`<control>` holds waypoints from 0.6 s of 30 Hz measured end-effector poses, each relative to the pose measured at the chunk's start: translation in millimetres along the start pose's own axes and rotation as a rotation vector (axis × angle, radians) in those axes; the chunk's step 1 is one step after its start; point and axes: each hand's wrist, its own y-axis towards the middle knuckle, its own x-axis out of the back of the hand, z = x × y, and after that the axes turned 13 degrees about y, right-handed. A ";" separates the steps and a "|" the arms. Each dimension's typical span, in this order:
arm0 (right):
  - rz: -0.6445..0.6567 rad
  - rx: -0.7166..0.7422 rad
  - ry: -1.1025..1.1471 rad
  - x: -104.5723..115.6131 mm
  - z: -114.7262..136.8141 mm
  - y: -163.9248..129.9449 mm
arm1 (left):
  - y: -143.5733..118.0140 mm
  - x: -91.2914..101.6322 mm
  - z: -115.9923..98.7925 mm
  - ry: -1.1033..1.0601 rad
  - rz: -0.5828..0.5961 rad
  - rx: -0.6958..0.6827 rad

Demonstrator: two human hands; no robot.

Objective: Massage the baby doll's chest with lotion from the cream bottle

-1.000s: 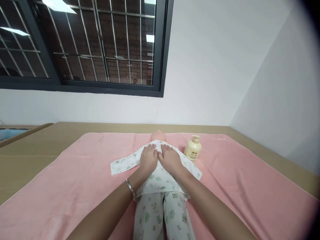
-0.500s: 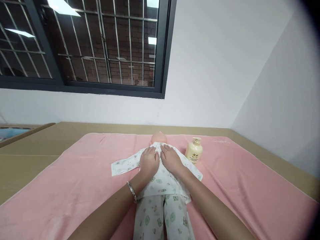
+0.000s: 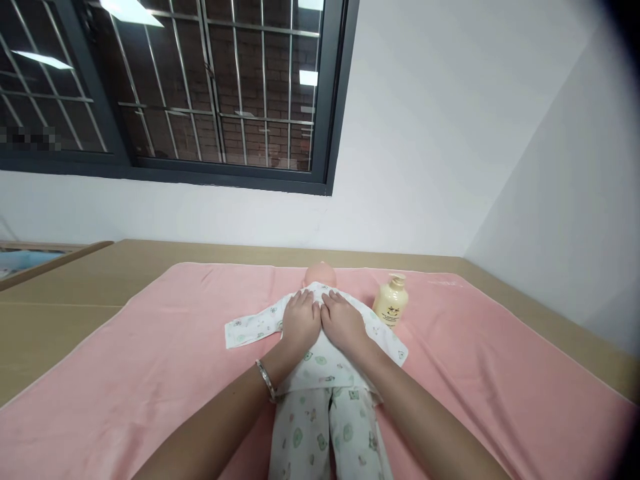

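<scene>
A baby doll (image 3: 320,275) in white printed pyjamas (image 3: 315,400) lies on its back on a pink towel (image 3: 150,373), head toward the wall. My left hand (image 3: 300,320) lies flat on the left side of the doll's chest, with a bracelet on the wrist. My right hand (image 3: 342,324) rests flat on the right side of the chest, touching the left hand. Both palms press the shirt and hold nothing. The doll's sleeve (image 3: 250,328) spreads out to the left.
A cream pump bottle (image 3: 391,301) stands upright on the towel just right of the doll's shoulder. The towel covers a tan tabletop (image 3: 65,287) set against a white wall. A barred dark window (image 3: 200,87) is above.
Both hands stay on the doll's chest, sliding slightly closer together. The view has shifted a little.
</scene>
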 end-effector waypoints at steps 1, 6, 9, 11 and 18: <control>0.004 0.004 0.023 -1.7 -5.4 3.3 | -1.9 0.8 -1.8 0.024 -0.013 -0.017; 0.063 -0.006 0.089 -6.1 -27.5 17.6 | -14.3 4.4 -13.3 0.098 -0.025 -0.067; 0.069 -0.009 0.081 -5.3 -27.1 18.2 | -16.6 5.9 -15.7 0.066 -0.002 -0.052; 0.059 -0.023 0.057 -4.8 -21.2 14.8 | -13.6 5.7 -12.9 0.027 0.019 -0.023; 0.002 -0.038 -0.091 -9.5 10.1 -11.2 | 13.4 -4.6 16.9 -0.151 0.185 0.046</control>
